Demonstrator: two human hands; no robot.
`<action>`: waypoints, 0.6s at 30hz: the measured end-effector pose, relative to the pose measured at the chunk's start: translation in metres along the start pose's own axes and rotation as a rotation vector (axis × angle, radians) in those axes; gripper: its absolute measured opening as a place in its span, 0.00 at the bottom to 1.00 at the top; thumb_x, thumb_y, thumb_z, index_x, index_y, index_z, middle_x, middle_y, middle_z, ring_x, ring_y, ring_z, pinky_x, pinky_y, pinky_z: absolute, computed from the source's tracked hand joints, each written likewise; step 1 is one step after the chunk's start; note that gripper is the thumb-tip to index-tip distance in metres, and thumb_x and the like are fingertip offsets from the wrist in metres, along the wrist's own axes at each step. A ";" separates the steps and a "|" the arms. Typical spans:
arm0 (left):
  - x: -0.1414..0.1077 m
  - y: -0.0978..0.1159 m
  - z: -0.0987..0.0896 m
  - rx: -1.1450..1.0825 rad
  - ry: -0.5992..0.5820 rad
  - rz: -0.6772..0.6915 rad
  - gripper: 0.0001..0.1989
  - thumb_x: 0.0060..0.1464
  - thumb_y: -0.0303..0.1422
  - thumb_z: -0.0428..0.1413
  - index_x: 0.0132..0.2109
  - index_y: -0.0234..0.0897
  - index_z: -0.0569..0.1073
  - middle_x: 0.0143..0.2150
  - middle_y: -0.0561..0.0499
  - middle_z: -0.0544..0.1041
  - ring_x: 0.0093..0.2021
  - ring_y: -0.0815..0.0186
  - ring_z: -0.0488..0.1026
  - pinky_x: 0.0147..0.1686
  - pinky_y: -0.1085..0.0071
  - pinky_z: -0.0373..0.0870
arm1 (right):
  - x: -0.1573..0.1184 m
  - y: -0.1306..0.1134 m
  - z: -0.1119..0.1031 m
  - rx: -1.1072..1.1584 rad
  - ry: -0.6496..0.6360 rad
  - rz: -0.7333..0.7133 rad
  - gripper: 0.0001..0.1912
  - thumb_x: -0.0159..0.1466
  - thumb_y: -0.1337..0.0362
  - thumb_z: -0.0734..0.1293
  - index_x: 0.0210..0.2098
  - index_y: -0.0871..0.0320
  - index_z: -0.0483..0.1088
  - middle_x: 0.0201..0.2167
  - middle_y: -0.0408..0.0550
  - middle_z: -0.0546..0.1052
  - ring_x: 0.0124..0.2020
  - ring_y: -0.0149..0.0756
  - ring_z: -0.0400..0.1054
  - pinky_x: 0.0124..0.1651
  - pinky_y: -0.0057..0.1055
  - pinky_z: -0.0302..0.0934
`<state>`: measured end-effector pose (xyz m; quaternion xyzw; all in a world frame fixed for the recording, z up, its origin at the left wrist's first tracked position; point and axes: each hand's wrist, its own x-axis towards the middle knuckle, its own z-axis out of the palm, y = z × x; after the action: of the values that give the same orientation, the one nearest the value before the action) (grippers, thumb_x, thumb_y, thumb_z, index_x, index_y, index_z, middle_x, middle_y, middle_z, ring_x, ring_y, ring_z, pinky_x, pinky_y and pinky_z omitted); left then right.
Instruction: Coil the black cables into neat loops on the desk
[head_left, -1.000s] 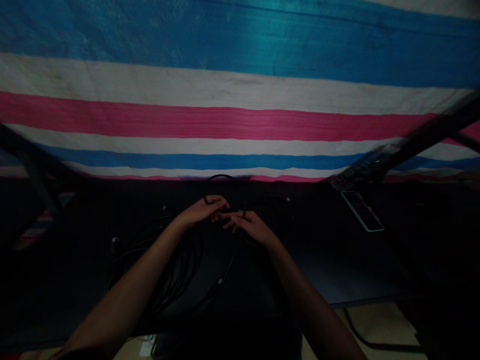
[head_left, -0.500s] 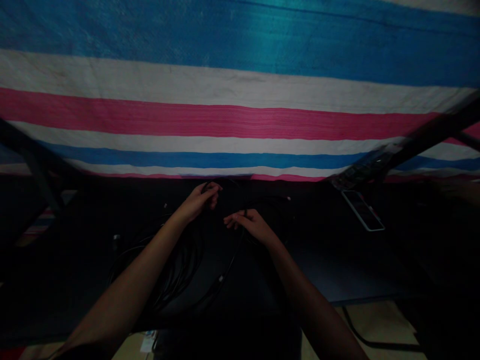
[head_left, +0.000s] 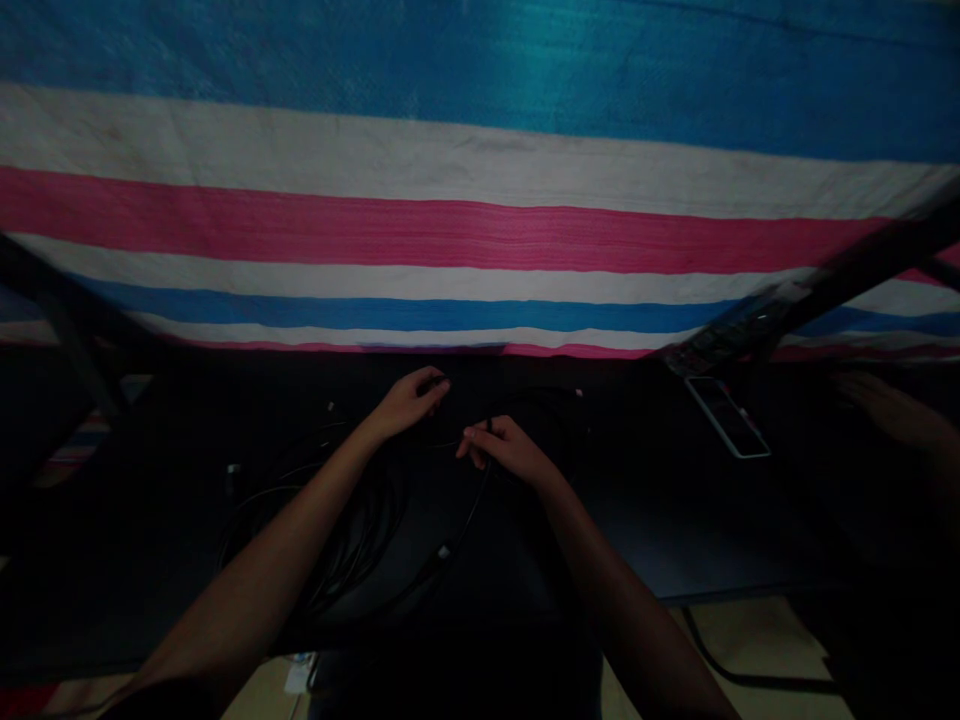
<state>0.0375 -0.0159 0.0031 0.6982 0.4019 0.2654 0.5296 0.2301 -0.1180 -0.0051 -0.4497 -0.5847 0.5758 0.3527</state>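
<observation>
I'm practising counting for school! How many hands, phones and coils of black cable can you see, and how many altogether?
Hands: 3 (left hand, right hand, another person's hand at far right)
Phones: 1 (pale-edged phone)
Coils: 2 (left coil; right coil, dim and partly hidden)
Total: 6

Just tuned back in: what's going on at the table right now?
A person is handling black cable at a dark table. The right hand grips it, with a length trailing down toward the near edge. The left hand is closed beside it, apart from the right; what it pinches is too dark to tell. A coil lies under the left forearm. To the right are a phone and another person's hand.
</observation>
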 end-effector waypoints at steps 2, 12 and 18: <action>0.000 -0.002 0.000 0.004 0.004 0.003 0.13 0.59 0.41 0.55 0.44 0.37 0.71 0.27 0.55 0.69 0.24 0.70 0.67 0.24 0.74 0.63 | 0.000 0.000 0.000 -0.011 -0.010 0.008 0.25 0.66 0.45 0.63 0.30 0.61 0.78 0.18 0.42 0.70 0.22 0.29 0.64 0.30 0.27 0.54; 0.001 -0.012 -0.002 0.104 0.037 0.114 0.18 0.57 0.38 0.57 0.53 0.37 0.71 0.38 0.50 0.75 0.31 0.68 0.70 0.31 0.71 0.68 | 0.000 -0.002 0.001 -0.042 -0.051 0.017 0.25 0.67 0.46 0.63 0.32 0.61 0.79 0.19 0.42 0.70 0.22 0.29 0.63 0.29 0.27 0.53; 0.000 -0.009 0.000 0.253 0.032 0.201 0.19 0.59 0.37 0.56 0.55 0.38 0.72 0.41 0.48 0.77 0.37 0.65 0.73 0.38 0.68 0.69 | 0.000 0.000 0.002 -0.040 -0.062 0.016 0.26 0.66 0.44 0.63 0.32 0.61 0.78 0.19 0.42 0.70 0.23 0.29 0.64 0.30 0.27 0.54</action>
<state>0.0349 -0.0146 -0.0055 0.7918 0.3689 0.2754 0.4015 0.2286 -0.1187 -0.0054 -0.4433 -0.6030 0.5805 0.3208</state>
